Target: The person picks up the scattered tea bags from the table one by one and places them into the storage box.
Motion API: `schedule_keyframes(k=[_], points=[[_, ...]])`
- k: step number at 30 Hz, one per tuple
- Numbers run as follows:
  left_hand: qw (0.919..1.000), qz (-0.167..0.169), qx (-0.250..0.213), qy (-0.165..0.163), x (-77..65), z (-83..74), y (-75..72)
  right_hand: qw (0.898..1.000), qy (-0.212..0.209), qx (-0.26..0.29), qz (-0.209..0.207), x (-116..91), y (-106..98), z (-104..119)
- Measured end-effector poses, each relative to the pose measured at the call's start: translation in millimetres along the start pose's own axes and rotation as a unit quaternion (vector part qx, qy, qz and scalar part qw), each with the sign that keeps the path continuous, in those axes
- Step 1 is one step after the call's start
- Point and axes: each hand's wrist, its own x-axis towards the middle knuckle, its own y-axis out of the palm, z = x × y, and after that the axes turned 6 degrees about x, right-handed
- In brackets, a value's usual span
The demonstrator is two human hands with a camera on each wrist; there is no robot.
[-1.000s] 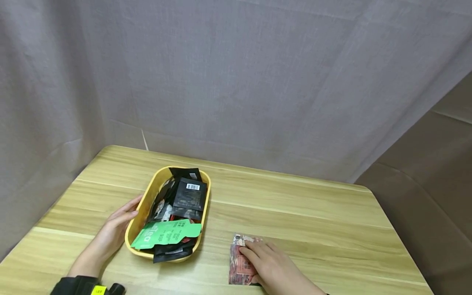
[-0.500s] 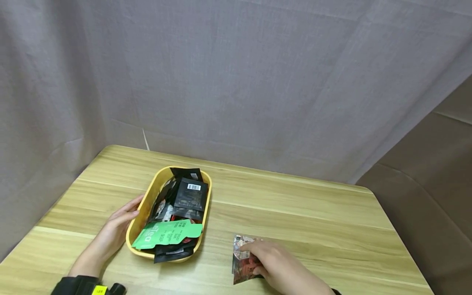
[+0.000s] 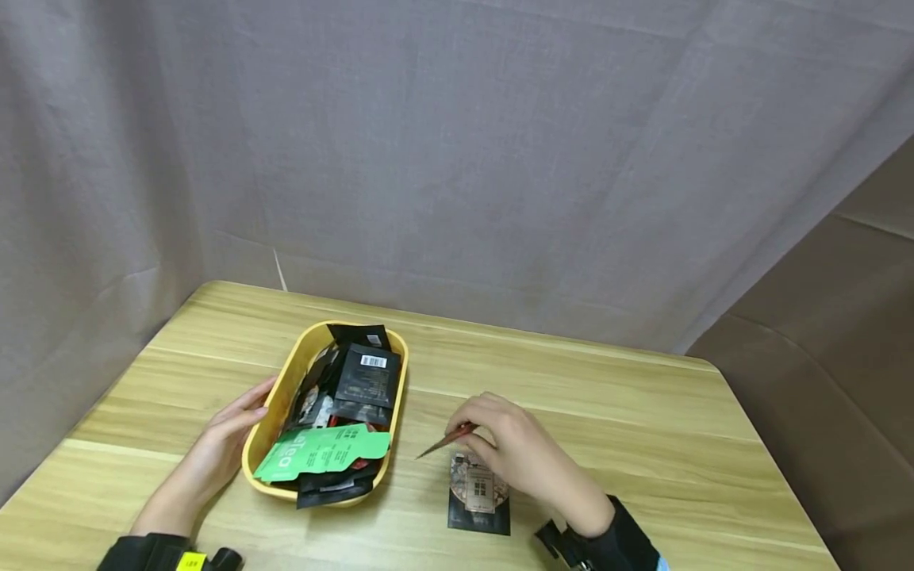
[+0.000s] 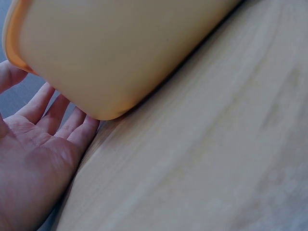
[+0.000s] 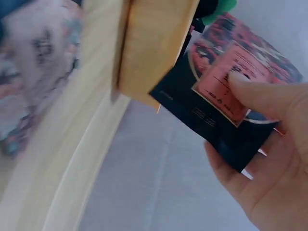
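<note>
My right hand (image 3: 507, 444) pinches a flat tea sachet (image 5: 211, 91) between thumb and fingers; it is dark with a red-pink floral print and a pink label. In the head view that sachet appears nearly edge-on, raised over the table. Just below it lies a second tea sachet (image 3: 480, 498), black with a beige label. On the left, my left hand (image 3: 227, 440) rests its extended fingers against the outer side of a yellow plastic bin (image 3: 259, 452). The left wrist view shows those fingers (image 4: 72, 120) at the bin's lower corner, the palm turned up.
Inside the bin, several black sachets (image 3: 367, 381) are piled, with a green tea packet (image 3: 324, 454) lying across the near end. The wooden table (image 3: 607, 412) meets a grey curtain (image 3: 500, 159) at the back.
My right hand has lifted the red-pink sachet off the table and moved it up and away from me, uncovering the black sachet beneath. My left hand and the bin have stayed put.
</note>
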Motion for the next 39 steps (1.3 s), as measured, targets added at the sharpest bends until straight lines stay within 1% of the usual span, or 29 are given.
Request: schedule_keyframes(k=[4, 8, 10, 12, 14, 17, 20, 23, 28, 33, 34, 36, 39], points=[[1.0, -0.001, 0.004, -0.001, 0.3, -0.3, -1.0, 0.999, -0.016, 0.004, -0.044, 24.2, 4.5, -8.0], [0.9999, -0.002, 0.008, -0.005, 0.5, -0.6, -2.1, 0.995, -0.043, -0.01, -0.089, 46.3, 13.8, -18.5], [1.0, -0.002, 0.008, -0.005, 0.4, -0.8, -2.1, 0.993, -0.053, -0.015, -0.1, 56.3, 18.4, -21.6], [1.0, 0.0, 0.006, -0.002, 0.2, -1.1, -1.9, 0.993, -0.059, -0.021, -0.102, 65.9, 22.3, -21.7], [1.0, 0.003, 0.001, 0.003, -0.1, -1.6, -1.8, 0.993, -0.067, -0.034, -0.095, 74.9, 25.8, -19.3], [0.9999, 0.011, -0.008, 0.009, -0.2, -2.4, -1.5, 0.99, -0.075, -0.087, -0.079, 86.5, 30.2, -12.4], [0.9997, 0.016, -0.012, 0.012, 0.0, -3.2, -1.1, 0.983, -0.088, -0.147, -0.066, 96.4, 33.1, -3.4], [0.9995, 0.02, -0.017, 0.015, 0.1, -4.0, -1.3, 0.975, -0.094, -0.194, -0.05, 104.4, 36.1, 5.8], [0.9991, 0.028, -0.026, 0.021, -0.1, -4.3, -1.9, 0.964, -0.104, -0.243, -0.017, 112.9, 46.1, 14.8], [0.9993, 0.025, -0.021, 0.02, -0.6, -3.4, -1.5, 0.958, -0.107, -0.266, 0.006, 114.2, 56.1, 20.3], [0.9993, 0.025, -0.02, 0.019, -0.8, -3.3, -1.6, 0.958, -0.107, -0.265, 0.007, 114.2, 57.6, 21.2], [0.9993, 0.025, -0.019, 0.019, -1.1, -3.4, -1.7, 0.961, -0.104, -0.257, 0.015, 114.0, 60.6, 22.5], [0.9993, 0.029, -0.019, 0.018, -1.6, -4.4, -2.4, 0.968, -0.088, -0.233, 0.036, 114.2, 64.2, 24.3]])
